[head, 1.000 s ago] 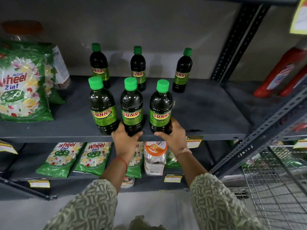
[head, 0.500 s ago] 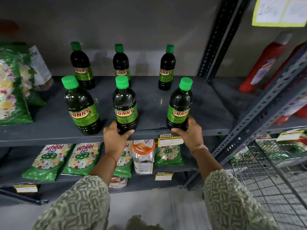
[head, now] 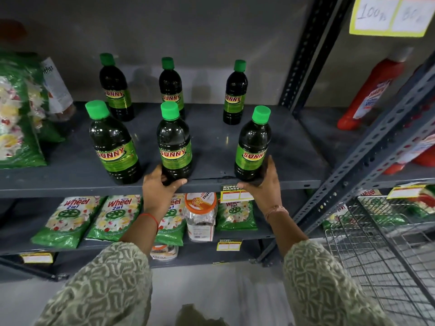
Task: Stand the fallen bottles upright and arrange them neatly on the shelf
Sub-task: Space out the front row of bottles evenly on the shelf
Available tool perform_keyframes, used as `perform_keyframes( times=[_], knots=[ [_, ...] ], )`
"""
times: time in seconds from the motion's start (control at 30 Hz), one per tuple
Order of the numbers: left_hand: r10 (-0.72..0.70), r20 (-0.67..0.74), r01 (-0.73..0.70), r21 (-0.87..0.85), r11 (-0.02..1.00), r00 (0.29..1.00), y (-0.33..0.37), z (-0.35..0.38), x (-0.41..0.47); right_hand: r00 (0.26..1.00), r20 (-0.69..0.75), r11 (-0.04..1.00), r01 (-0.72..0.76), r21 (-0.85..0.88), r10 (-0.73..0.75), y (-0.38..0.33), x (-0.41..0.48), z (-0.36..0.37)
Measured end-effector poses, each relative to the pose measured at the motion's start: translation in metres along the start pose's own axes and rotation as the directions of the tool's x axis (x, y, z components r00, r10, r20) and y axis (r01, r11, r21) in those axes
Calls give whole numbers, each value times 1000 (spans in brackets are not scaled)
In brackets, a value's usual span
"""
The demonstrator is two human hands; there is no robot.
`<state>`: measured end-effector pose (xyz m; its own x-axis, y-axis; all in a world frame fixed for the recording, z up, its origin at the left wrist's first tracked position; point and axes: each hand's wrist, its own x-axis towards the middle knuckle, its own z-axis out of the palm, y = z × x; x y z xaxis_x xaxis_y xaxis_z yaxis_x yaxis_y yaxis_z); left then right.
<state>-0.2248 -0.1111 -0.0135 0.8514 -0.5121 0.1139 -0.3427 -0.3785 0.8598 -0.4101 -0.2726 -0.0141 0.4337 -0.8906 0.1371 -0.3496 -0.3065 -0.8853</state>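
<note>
- Left hand grip wraps base of middle front bottle; right hand grip holds right front bottle.
- Both upright at shelf edge; dark glossy plastic, green ribbed caps.

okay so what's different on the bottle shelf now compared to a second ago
The front right bottle has been slid rightward by the right hand, opening a wide gap from the front middle bottle. The left hand still holds that middle bottle's base. The front left bottle and the three back ones stayed put, all upright.
</note>
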Motion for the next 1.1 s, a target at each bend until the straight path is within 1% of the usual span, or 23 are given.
perform_keyframes(
  times=[0.03,0.07,0.1,0.13,0.17,0.2,0.23,0.27,0.3,0.33,0.37,0.43,0.5,0.6,0.73,0.8,1.1],
  knots=[
    [12,-25,-12,-15,1000,1000,-1,-4,-3,997,-82,1000,3,20,-1,0,-10,4],
    [8,-77,-11,-41,999,997,-4,-8,-8,983,-180,999,52,16,-48,-2,-23,9],
    [-5,-151,-7,-81,997,989,-7,-14,-12,958,-251,991,137,-15,-136,-6,-37,18],
    [-25,-231,-1,-110,994,973,-12,-21,-17,933,-273,972,227,-53,-233,-13,-49,28],
    [-34,-311,-4,-119,993,950,-19,-28,-21,918,-251,951,298,-79,-309,-21,-58,40],
    [-44,-371,-1,-120,993,928,-24,-36,-23,921,-183,939,337,-72,-345,-31,-61,52],
    [-56,-410,-2,-139,990,910,-28,-43,-22,938,-81,942,334,-32,-336,-43,-60,63],
    [-80,-420,8,-170,985,904,-34,-51,-15,958,40,959,282,23,-283,-53,-54,75],
    [-109,-407,22,-212,977,907,-40,-57,-8,964,163,977,203,70,-212,-62,-45,85],
    [-142,-361,49,-257,965,922,-43,-63,1,958,252,988,119,95,-140,-68,-35,93],
    [-149,-302,59,-285,957,942,-47,-68,10,948,305,994,62,91,-87,-73,-25,101],
    [-108,-196,52,-273,961,975,-49,-74,22,930,364,998,35,59,-54,-78,-12,108],
    [-64,-161,30,-208,978,985,-47,-76,27,934,354,999,39,13,-41,-82,-9,112],
    [-39,-188,9,-158,987,981,-47,-78,27,956,291,1000,26,-15,-21,-80,-10,118],
    [-24,-193,-10,-173,985,981,-52,-86,33,968,249,999,33,-42,-21,-74,-10,126],
    [-19,-202,-12,-151,988,979,-54,-93,36,972,235,997,47,-66,-30,-74,-12,129],
    [-21,-201,1,-101,995,979,-68,-119,49,975,221,989,67,-130,-37,-75,-15,138]
  ],
)
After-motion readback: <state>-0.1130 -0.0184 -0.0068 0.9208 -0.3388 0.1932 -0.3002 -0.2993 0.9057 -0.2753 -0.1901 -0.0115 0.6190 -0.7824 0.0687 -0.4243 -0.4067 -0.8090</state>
